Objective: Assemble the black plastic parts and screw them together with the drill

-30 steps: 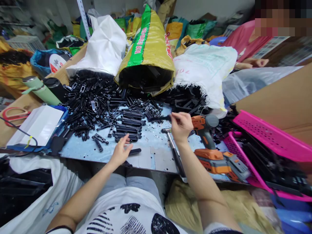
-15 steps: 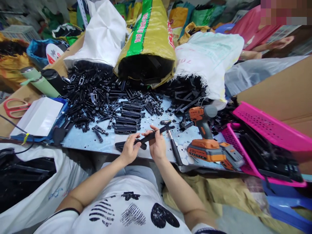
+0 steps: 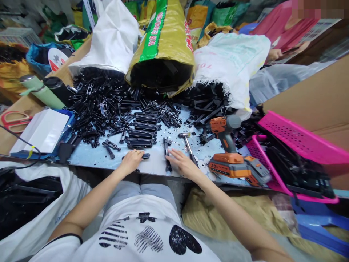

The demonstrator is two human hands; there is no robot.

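My left hand (image 3: 132, 160) lies over a black plastic arm (image 3: 146, 156) near the table's front edge, fingers closed round it; one end sticks out to the right. A second, upright-lying black plastic bar (image 3: 167, 155) rests on the table between my hands. My right hand (image 3: 182, 162) is beside that bar with its fingers stretched out, the tips touching or almost touching it. Just right of this hand lies a hammer (image 3: 188, 143) with a dark handle. Behind my left hand is a neat row of black plastic arms (image 3: 142, 133).
Loose black parts (image 3: 95, 105) heap under the open sacks (image 3: 163, 43). An orange cordless drill (image 3: 226, 145) stands at right, next to a pink basket (image 3: 302, 142). Red-handled scissors (image 3: 16, 122) and white paper (image 3: 40, 129) lie at left. A person in red (image 3: 289, 27) is behind.
Both hands held a black bar between them; it now lies on the table by my right hand, whose fingers have spread. My left hand has moved left onto the other black arm.
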